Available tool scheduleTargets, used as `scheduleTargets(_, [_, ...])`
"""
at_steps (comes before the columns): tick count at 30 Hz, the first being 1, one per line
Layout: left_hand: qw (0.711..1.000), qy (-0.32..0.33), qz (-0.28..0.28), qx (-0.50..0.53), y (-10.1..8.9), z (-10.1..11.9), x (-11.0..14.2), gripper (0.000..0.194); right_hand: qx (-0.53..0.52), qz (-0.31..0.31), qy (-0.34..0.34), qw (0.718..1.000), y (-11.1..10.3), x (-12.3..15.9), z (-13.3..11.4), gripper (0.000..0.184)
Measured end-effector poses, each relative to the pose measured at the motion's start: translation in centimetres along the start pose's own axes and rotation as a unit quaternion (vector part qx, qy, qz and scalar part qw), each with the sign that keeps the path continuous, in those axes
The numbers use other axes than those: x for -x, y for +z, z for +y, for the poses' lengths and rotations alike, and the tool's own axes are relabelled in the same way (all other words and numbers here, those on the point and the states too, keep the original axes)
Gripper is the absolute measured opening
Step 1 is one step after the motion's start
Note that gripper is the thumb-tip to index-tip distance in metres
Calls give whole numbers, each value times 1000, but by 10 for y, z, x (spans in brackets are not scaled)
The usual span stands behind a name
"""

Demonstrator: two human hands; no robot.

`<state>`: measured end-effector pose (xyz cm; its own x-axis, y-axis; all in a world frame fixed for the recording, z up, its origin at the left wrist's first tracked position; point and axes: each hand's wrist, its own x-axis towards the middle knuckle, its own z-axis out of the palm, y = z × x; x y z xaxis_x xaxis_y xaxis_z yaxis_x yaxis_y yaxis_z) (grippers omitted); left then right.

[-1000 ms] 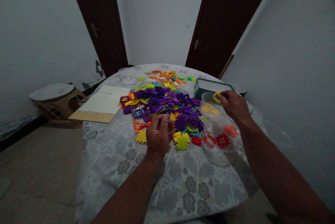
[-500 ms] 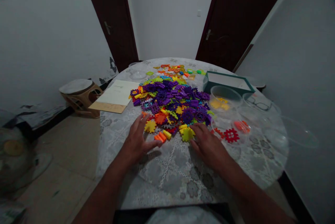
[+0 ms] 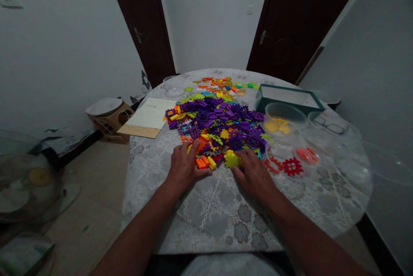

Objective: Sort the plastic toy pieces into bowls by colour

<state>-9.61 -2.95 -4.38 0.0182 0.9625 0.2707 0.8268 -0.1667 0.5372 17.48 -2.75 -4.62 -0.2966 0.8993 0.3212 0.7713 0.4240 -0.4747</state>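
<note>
A heap of colourful plastic interlocking pieces [image 3: 219, 125], mostly purple, lies in the middle of the round table [image 3: 206, 220]. My left hand [image 3: 184, 167] lies flat at the heap's near edge, fingers stretched out over a few pieces and thumb beside short orange and yellow sticks [image 3: 204, 162]. My right hand [image 3: 255, 175] lies flat too, its fingertips against a yellow-green toothed piece [image 3: 231, 160]. Neither hand grips anything that I can see.
Right of the heap stand a clear bowl with yellow pieces [image 3: 284, 122], a clear dish with red pieces [image 3: 292, 165], a teal box [image 3: 290, 97] and a dish holding glasses [image 3: 329, 128]. A paper booklet [image 3: 148, 116] lies left. A stool [image 3: 108, 112] and a fan [image 3: 29, 181] stand on the floor.
My right hand came down from the yellow-piece bowl to the heap's near edge. My left hand opened and slid forward onto the pieces. The view tilted down and shifted left.
</note>
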Motion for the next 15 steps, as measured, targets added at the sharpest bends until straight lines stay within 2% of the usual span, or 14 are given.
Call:
scheduleTargets(4, [999, 19, 7, -37, 4, -1, -5, 109, -33, 7, -5, 999, 6, -1, -3, 42])
scheduleTargets(9, [995, 81, -4, -53, 15, 4, -6, 114, -62, 14, -10, 998, 16, -5, -9, 46])
scheduleTargets(13, [994, 90, 2, -62, 22, 5, -13, 119, -99, -14, -22, 995, 16, -19, -17, 47])
scheduleTargets(15, [994, 91, -1, -62, 24, 5, -19, 116, -100, -38, -18, 994, 15, -31, -21, 44])
